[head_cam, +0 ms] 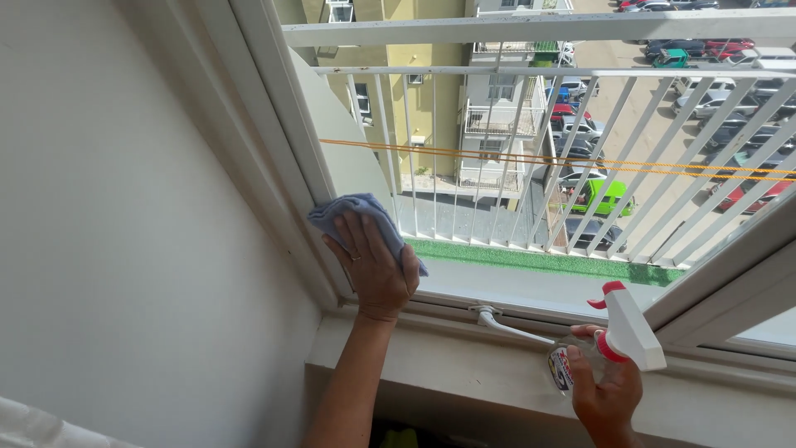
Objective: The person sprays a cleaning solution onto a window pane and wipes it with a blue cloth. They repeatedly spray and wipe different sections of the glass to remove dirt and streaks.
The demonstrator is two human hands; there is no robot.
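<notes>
Cloth: a soft, blue-grey rag [358, 214], bunched and creased, pressed flat against the window pane low in the corner by the white frame [282, 149].
Left hand: the left hand [373, 265] lies spread over the cloth, palm to the glass, fingers [352, 241] stretched out rather than curled; the rag shows above and to the right of the hand.
Spray bottle: a clear plastic bottle [564, 365] with a white trigger head and red trim, standing low at the sill [464, 365], tilted a little.
Right hand: the right hand [604, 390] is wrapped round the bottle's neck in a closed grip, forefinger up by the trigger.
Window handle: a white lever [497, 321] lies along the lower frame, between the two hands.
Outside: white railing bars [514, 166], an orange line strung across, a green strip of matting below.
Wall: plain, smooth, pale paint [124, 232] to the left.
</notes>
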